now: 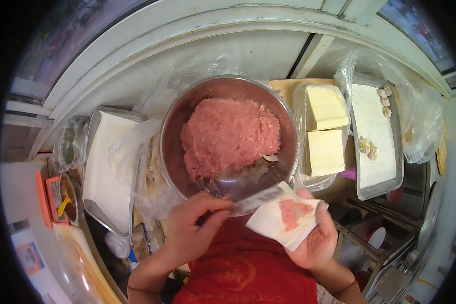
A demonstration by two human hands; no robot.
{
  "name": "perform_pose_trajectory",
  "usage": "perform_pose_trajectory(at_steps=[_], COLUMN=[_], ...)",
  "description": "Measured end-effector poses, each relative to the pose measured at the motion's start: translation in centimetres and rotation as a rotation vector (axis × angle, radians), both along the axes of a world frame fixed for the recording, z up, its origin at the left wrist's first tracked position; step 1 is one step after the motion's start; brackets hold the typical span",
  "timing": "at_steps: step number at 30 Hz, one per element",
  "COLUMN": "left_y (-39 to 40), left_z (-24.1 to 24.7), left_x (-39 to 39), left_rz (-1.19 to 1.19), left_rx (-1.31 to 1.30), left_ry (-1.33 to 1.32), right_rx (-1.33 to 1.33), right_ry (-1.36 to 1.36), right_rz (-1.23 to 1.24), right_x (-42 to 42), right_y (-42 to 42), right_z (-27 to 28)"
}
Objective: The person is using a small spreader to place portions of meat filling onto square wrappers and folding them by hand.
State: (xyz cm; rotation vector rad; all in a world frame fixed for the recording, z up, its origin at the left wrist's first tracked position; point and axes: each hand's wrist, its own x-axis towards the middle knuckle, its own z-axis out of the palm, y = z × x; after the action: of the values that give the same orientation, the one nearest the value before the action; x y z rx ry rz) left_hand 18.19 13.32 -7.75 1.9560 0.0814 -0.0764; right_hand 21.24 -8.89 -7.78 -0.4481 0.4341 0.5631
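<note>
In my left hand point(193, 230) is a thin flat spreader point(256, 200), blurred, gripped between thumb and fingers. Its far end lies over a square dough wrapper point(262, 224). My right hand point(315, 243) supports that wrapper from beneath and at its edge, and a pink smear of minced meat point(293, 213) lies on its middle. Behind both hands stands a large steel bowl point(288, 159) with a big mound of pink minced meat point(230, 135). A small pale scrap point(270, 157) rests near the meat's lower right edge. The bowl's near rim is partly hidden by my hands.
Right of the bowl are two stacks of square wrappers point(325, 152) in clear plastic. Beyond them, a metal tray point(380, 174) with a white liner carries several small folded dumplings point(368, 148). A second lined tray point(108, 171), partly under plastic, stands left. A yellow spoon point(64, 205) sits in a container.
</note>
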Motion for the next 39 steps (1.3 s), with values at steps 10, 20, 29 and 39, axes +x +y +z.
perform_pose_trajectory(at_steps=[10,20,29,39], left_y=[-0.3,0.2,-0.3,-0.9], left_z=[1.6,1.1,-0.3,-0.6], left_x=[0.4,-0.3,-0.4,-0.1], left_rz=[-0.469,-0.411,-0.289,-0.271], left_rx=[0.455,0.414,0.468,0.529], left_ry=[-0.591,-0.607,-0.667,-0.666], right_rx=[0.316,0.116,0.249,0.274], right_ry=[-0.012,-0.046,-0.037,-0.065], right_rz=[0.120,0.120,0.027,0.025], right_x=[0.8,0.5,0.3,0.3], right_y=[-0.2,-0.6,-0.2,-0.4], right_z=[-2.3,-2.3,-2.6,-3.1])
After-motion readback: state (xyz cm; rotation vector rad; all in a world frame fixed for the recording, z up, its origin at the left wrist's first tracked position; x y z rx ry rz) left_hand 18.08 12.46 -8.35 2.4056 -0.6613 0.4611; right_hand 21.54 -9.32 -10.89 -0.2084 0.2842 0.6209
